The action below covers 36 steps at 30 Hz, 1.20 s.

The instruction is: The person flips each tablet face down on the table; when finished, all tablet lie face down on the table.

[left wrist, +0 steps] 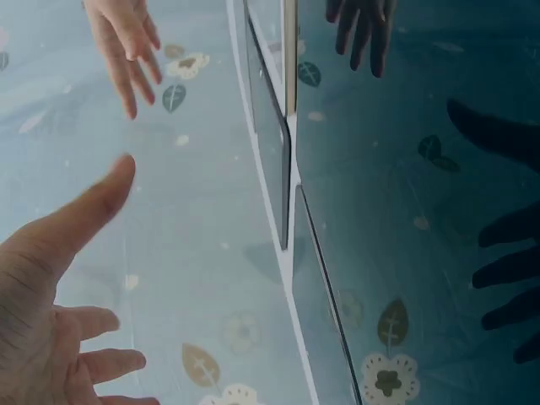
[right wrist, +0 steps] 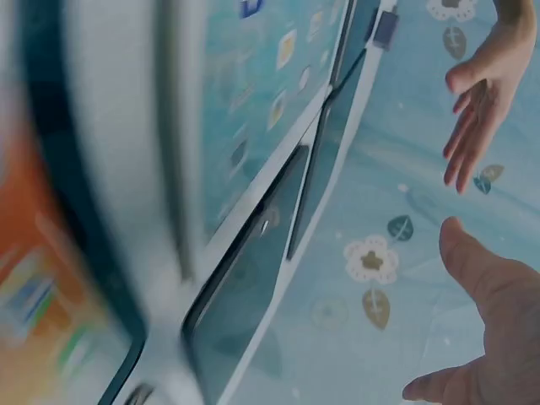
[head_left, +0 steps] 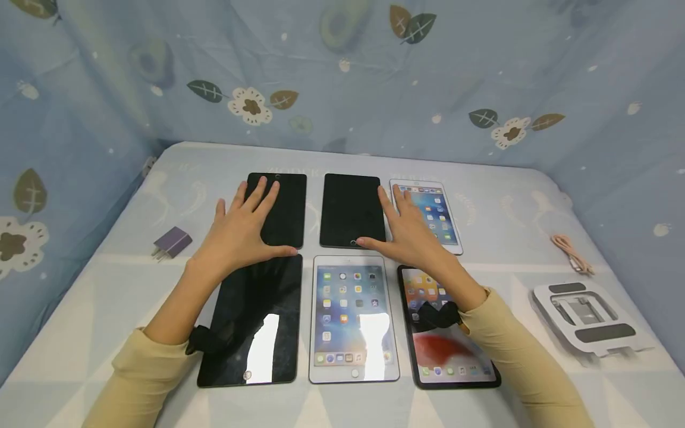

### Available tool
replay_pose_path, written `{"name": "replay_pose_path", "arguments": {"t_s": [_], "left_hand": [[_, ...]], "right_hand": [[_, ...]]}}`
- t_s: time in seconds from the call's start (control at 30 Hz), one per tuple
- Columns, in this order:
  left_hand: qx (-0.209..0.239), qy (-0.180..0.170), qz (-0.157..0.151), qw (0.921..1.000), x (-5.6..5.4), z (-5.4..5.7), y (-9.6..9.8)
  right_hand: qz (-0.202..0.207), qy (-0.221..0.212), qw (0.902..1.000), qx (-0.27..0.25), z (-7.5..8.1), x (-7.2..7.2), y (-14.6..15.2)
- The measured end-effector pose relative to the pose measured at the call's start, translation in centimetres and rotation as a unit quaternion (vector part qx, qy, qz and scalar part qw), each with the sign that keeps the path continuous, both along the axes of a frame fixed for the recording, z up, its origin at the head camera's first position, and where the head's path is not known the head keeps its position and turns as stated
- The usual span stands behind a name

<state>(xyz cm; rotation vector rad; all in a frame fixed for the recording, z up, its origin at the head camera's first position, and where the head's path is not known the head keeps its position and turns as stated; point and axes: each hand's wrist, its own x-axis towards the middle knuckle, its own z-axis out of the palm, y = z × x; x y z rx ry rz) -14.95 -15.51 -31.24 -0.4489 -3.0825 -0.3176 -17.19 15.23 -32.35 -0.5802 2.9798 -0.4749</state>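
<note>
Six tablets lie in two rows. My left hand (head_left: 230, 238), fingers spread and thumb pointing right, hovers over the back-left black tablet (head_left: 291, 208) and front-left black tablet (head_left: 257, 327). The left wrist view shows a gap beneath this hand (left wrist: 51, 278), with a dark glossy screen (left wrist: 439, 236) mirroring it. My right hand (head_left: 409, 232) holds nothing, its fingers reaching toward the lit back-right white tablet (head_left: 436, 214). Its thumb overlaps the lower edge of the back-middle black tablet (head_left: 350, 208). Between my forearms are the lit white tablet (head_left: 354, 327) and, partly covered, the lit black-framed tablet (head_left: 449, 356).
A purple plug charger (head_left: 172, 242) lies at the left. Over on the right are a coiled pinkish cable (head_left: 571, 252) and a white folding stand (head_left: 578, 312) with dark pads. Behind the pale table (head_left: 497, 196) hangs a blue patterned curtain (head_left: 374, 107).
</note>
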Motion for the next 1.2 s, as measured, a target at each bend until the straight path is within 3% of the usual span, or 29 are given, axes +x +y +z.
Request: {"name": "replay_pose_path", "arguments": {"t_s": [0.2,0.43,0.93,1.2], "left_hand": [[0.039,-0.03,0.017,0.9987,-0.5,0.4,-1.3],[0.07,-0.077,0.04,0.9938,-1.5,0.1,-2.3],[0.056,-0.148,0.061,0.9854,-3.2,-2.7,-4.6],[0.042,-0.173,0.061,0.9822,-3.7,-3.8,-4.9]], "right_hand": [[0.031,-0.034,0.9983,-0.035,-0.2,-1.0,-2.8],[0.05,-0.067,0.9962,-0.026,-0.8,-2.1,-6.3],[0.104,-0.129,0.9861,-0.013,-2.9,-3.8,-12.4],[0.092,-0.159,0.9829,0.005,-3.6,-4.3,-13.3]]}}
